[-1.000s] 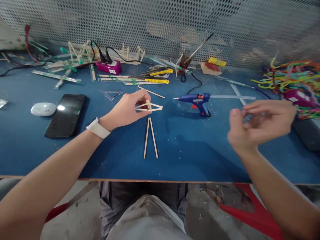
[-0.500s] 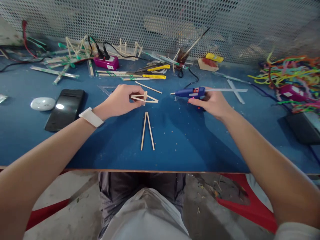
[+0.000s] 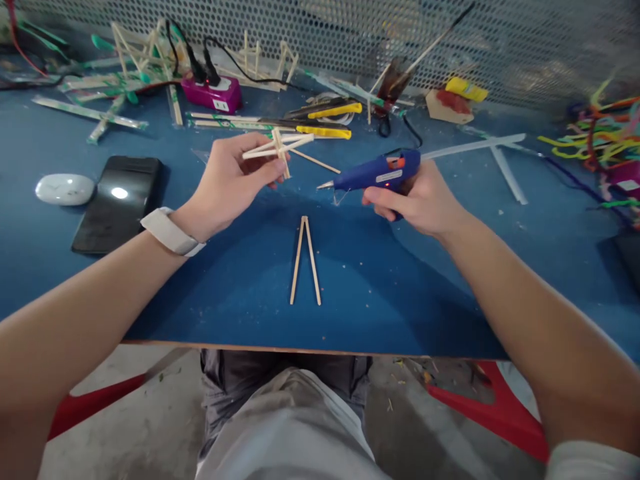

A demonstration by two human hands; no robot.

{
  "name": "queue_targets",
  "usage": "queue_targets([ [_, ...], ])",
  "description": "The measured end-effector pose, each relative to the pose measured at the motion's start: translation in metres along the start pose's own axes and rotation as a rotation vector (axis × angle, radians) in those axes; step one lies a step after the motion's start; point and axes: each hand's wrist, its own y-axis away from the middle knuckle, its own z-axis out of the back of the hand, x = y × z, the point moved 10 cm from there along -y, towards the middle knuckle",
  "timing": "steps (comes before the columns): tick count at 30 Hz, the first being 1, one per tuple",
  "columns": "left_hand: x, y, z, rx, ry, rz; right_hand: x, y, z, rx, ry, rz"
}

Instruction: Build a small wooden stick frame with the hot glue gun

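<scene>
My left hand [image 3: 235, 175] grips a small frame of pale wooden sticks [image 3: 281, 148] between thumb and fingers, lifted above the table. My right hand [image 3: 417, 197] is wrapped round a blue hot glue gun [image 3: 377, 172], its metal nozzle pointing left toward the stick frame but apart from it. A clear glue stick [image 3: 467, 148] juts from the gun's back end. Between and below the hands, two thin sticks joined at the top in a narrow upside-down V [image 3: 299, 260] lie flat on the blue table [image 3: 370, 320]. One loose stick [image 3: 316, 162] lies behind.
At left lie a black phone [image 3: 117, 217] and a white mouse [image 3: 65, 189]. Behind stand a purple power socket [image 3: 213, 95] with plugs, yellow-handled cutters [image 3: 325, 131] and several stick structures [image 3: 145, 53]. Colourful pipe cleaners [image 3: 600, 133] are heaped at right.
My left hand has raised and turned the stick frame. The glue gun has come closer to it, its nozzle now tilted slightly down to the left. The camera view has shifted a little.
</scene>
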Motion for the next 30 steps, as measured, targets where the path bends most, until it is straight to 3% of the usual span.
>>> queue_targets([
  [5, 0.007, 0.004, -0.013, 0.026, 0.023, 0.003, -0.003, 0.01, -0.026, 0.091, 0.186, 0.039],
  [11, 0.005, 0.006, -0.024, 0.113, 0.004, -0.067, 0.009, 0.026, -0.023, 0.033, 0.4, 0.179],
  [18, -0.001, 0.007, -0.024, 0.147, -0.109, -0.099, 0.014, 0.026, -0.033, 0.046, 0.417, 0.18],
  [30, -0.012, 0.008, -0.028, 0.184, -0.18, -0.119, 0.017, 0.027, -0.03, -0.009, 0.514, 0.195],
])
